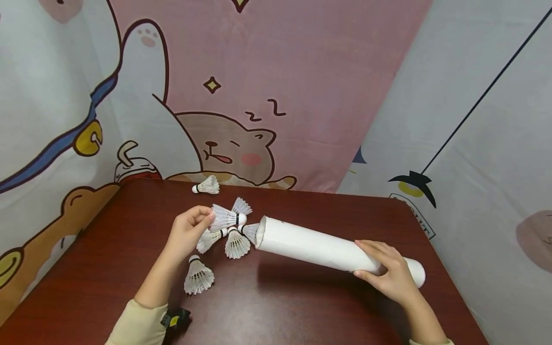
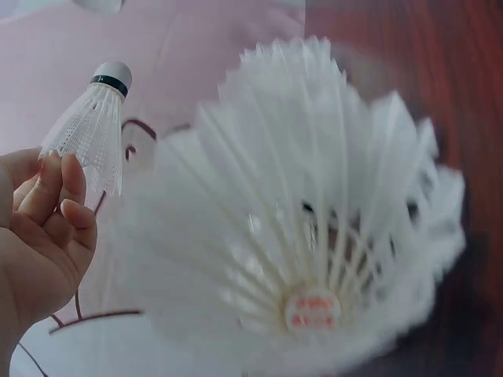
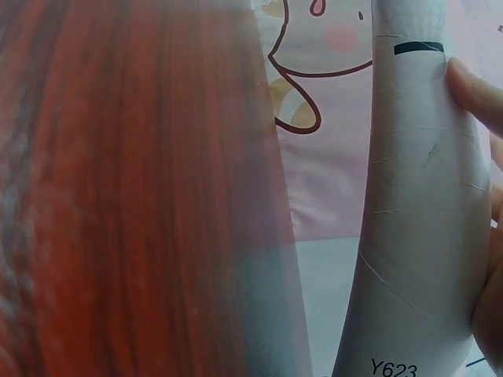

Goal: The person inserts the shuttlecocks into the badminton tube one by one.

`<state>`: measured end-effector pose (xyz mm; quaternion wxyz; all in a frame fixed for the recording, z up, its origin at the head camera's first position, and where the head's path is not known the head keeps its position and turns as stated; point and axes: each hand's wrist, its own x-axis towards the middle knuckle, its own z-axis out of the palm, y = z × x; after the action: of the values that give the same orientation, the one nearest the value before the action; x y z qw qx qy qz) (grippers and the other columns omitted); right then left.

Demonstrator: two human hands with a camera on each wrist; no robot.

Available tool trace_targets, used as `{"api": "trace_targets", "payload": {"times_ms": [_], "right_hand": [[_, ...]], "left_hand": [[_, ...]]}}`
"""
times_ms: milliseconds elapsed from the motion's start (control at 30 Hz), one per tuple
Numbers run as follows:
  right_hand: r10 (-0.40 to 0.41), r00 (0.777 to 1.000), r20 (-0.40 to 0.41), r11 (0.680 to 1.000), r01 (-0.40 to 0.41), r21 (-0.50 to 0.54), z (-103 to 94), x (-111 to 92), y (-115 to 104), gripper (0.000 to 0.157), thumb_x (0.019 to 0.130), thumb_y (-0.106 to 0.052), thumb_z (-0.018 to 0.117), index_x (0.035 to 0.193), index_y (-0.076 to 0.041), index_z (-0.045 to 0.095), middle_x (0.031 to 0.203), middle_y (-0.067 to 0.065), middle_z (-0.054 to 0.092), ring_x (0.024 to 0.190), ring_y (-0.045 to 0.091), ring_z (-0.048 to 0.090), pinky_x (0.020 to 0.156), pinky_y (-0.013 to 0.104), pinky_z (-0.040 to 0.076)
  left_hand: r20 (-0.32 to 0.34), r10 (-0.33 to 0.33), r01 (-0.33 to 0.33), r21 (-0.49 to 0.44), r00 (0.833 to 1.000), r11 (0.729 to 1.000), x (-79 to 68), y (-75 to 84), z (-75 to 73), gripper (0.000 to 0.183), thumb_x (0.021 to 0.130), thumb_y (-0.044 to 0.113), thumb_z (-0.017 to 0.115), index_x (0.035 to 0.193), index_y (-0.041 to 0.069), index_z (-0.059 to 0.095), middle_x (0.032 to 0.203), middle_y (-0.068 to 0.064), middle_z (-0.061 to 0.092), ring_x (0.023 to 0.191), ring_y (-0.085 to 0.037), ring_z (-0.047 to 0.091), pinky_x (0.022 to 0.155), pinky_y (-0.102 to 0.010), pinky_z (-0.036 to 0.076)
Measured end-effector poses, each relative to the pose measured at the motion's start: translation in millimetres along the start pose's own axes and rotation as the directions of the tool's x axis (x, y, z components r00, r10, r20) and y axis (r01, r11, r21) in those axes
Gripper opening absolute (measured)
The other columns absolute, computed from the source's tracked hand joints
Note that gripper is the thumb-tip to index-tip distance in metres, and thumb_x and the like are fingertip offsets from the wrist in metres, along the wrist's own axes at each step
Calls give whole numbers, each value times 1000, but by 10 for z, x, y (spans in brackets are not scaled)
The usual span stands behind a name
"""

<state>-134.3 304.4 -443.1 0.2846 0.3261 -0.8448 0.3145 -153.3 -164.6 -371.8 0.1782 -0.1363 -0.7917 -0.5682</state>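
My left hand [image 1: 189, 231] pinches the skirt edge of a white shuttlecock [image 1: 225, 218], whose cork with a dark band points right toward the tube. In the left wrist view that same shuttlecock [image 2: 90, 129] stands cork up from the fingertips. With fingers and thumb round its far end, my right hand [image 1: 390, 268] holds a long white tube [image 1: 315, 242] slanted over the table. The tube's open mouth faces left. Another shuttlecock [image 1: 249, 232] lies at that mouth; whether it is partly inside I cannot tell.
Several shuttlecocks lie around the left hand: one behind [image 1: 242, 206], two in front [image 1: 237, 244] [image 1: 210, 239], one nearer [image 1: 199, 276] and one at the back edge [image 1: 207, 185]. The dark red table [image 1: 302, 306] meets a cartoon-printed cloth [image 1: 327, 96]. A black strap device [image 1: 177, 320] sits at the left wrist.
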Motion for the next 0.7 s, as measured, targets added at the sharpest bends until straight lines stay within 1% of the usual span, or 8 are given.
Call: {"api": "trace_targets", "payload": {"times_ms": [200, 300, 367, 433, 500, 633, 700], "right_hand": [[-7, 1000, -5, 1000, 7, 4, 6, 3, 2, 69, 60, -22, 90, 123, -7, 65, 119, 6, 64, 106, 14, 56, 93, 22, 31], [-12, 1000, -7, 1000, 12, 6, 4, 7, 5, 69, 61, -23, 89, 123, -6, 65, 119, 6, 64, 106, 15, 56, 93, 22, 31], [-14, 1000, -10, 1000, 14, 6, 4, 7, 10, 68, 61, -24, 89, 122, -6, 65, 118, 7, 64, 106, 15, 56, 94, 22, 31], [-14, 1000, -11, 1000, 14, 6, 4, 5, 15, 68, 61, -24, 89, 122, -6, 65, 118, 7, 64, 106, 15, 56, 94, 22, 31], [-12, 1000, -11, 1000, 13, 8, 4, 2, 20, 69, 60, -22, 89, 122, -6, 65, 118, 7, 64, 106, 15, 56, 94, 22, 31], [-11, 1000, -12, 1000, 11, 17, 2, 1, 23, 70, 58, -19, 90, 122, -5, 65, 118, 8, 64, 106, 15, 56, 94, 22, 31], [-10, 1000, -12, 1000, 10, 19, 2, 2, 23, 70, 58, -19, 90, 122, -5, 65, 118, 8, 64, 107, 15, 56, 94, 22, 31]], "left_hand": [[62, 57, -54, -46, 996, 998, -32, 131, 148, 4, 87, -11, 61, 91, -9, 62, 68, -13, 61, 60, -5, 50, 51, -19, 39], [70, 82, -76, -78, 994, 994, -38, 163, 198, 5, 86, -13, 61, 91, -10, 62, 67, -13, 60, 59, -5, 49, 52, -18, 40], [70, 98, -92, -94, 993, 991, -39, 159, 219, 4, 86, -12, 60, 90, -11, 62, 66, -16, 58, 58, -7, 49, 51, -18, 40], [71, 103, -95, -107, 992, 990, -39, 113, 237, 4, 87, -12, 60, 90, -11, 62, 66, -19, 58, 58, -8, 50, 50, -18, 40], [71, 102, -93, -113, 992, 989, -42, 46, 249, 4, 87, -11, 61, 90, -11, 63, 66, -19, 58, 57, -9, 51, 50, -19, 40], [86, 113, -102, -124, 990, 987, -47, -69, 271, 4, 87, -8, 63, 91, -8, 64, 65, -12, 59, 58, -8, 52, 47, -20, 38], [97, 133, -119, -133, 986, 984, -57, -76, 285, 4, 88, -6, 64, 91, -6, 65, 67, -8, 61, 59, -8, 52, 49, -21, 40]]}}
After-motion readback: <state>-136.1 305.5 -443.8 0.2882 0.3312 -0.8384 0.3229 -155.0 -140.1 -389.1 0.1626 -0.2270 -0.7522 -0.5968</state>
